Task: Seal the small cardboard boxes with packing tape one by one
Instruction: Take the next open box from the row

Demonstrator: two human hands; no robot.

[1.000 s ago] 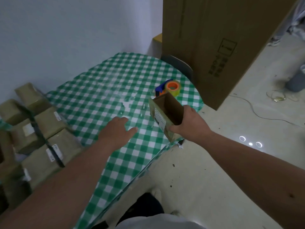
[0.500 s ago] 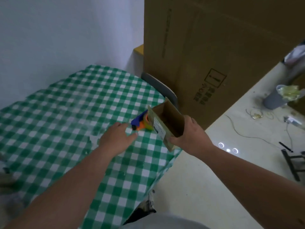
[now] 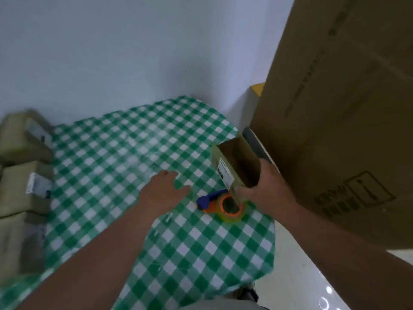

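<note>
1. While it fills the right side of the view from top to floor, the big carton [image 3: 339, 121] stands just beside the counter's right edge, with printed marks on its near face.
2. The counter [image 3: 125, 157] wears a green and white checked cloth and runs from the far wall toward the viewer; its right edge curves round near the carton.
3. A stack of sealed boxes [image 3: 20, 175] sits at the left edge of the counter, blurred, with white labels showing on two of them.
4. The left hand [image 3: 164, 191] is over the middle of the cloth, palm down, fingers straight and loosely spread, its grip apart and holding nothing; its fingertips point toward the tape, close but apart from it.
5. The box [image 3: 235, 165], small and brown, is held tilted above the right part of the counter, its open end turned up and toward the viewer, a white label on its left face.
6. The right hand [image 3: 266, 191] has its grip clamped on the box's lower near corner, thumb across the left face and fingers behind.
7. The tape [image 3: 230, 206], an orange-cored roll in a dispenser with a blue handle, lies on the cloth just below the box, between the two hands.
</note>
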